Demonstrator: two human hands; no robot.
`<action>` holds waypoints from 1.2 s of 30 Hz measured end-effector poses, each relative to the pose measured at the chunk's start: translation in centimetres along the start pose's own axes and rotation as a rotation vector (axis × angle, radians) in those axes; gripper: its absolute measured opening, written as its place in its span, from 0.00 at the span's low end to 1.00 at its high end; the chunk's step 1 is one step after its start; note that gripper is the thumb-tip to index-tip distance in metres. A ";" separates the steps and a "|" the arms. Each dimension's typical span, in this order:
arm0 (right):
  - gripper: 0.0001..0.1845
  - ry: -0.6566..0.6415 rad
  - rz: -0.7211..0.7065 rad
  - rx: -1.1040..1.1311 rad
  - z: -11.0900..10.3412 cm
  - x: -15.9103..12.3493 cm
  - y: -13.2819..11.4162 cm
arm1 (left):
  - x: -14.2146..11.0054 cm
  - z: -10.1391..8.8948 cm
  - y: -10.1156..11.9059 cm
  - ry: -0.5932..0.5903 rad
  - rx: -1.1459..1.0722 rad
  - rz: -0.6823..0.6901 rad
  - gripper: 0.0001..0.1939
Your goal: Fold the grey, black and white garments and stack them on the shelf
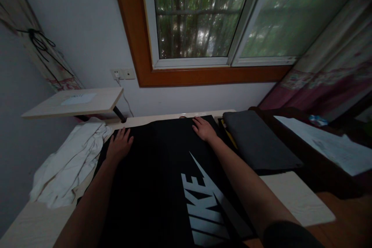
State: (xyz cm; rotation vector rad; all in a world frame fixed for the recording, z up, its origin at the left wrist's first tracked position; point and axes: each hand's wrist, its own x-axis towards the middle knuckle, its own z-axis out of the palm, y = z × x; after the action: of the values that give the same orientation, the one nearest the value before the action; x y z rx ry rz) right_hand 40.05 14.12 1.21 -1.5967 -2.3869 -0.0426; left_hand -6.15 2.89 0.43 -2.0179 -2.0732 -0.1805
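A black garment [151,170] with large white lettering and a swoosh lies spread flat across the table, its far edge close to the window wall. On its far left corner rests my left hand [119,143], palm down with the fingers apart. My right hand [204,128] lies flat near the far right corner, fingers stretched out over the cloth. Neither hand grips the fabric. The garment's near end runs out of the bottom of the view, and my forearms cover parts of its sides.
Crumpled white cloth [72,159] sits left, below a small raised shelf [95,100] with a paper on it. Folded grey cloth [258,139] lies right on the pale table [299,197]. Beyond are a dark surface with a white sheet [325,143], a curtain [328,62] and a window [200,19].
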 end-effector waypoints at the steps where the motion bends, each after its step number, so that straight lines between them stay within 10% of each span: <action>1: 0.29 0.004 0.023 -0.012 -0.1 -0.3 0.8 | 0.0 0.1 0.0 0.004 -0.004 0.002 0.30; 12: 0.26 0.112 0.186 -0.074 -0.9 -1.6 2.3 | 0.1 0.1 -0.7 0.231 -0.093 -0.032 0.24; 36: 0.27 0.082 0.182 -0.023 -0.4 -0.4 2.4 | 3.2 0.7 -1.9 0.101 -0.031 0.026 0.28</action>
State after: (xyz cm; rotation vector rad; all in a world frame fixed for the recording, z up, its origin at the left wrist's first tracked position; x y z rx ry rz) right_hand 42.50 14.64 1.25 -1.7804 -2.1788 -0.0982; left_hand -8.13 6.06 0.72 -2.0085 -1.9940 -0.3056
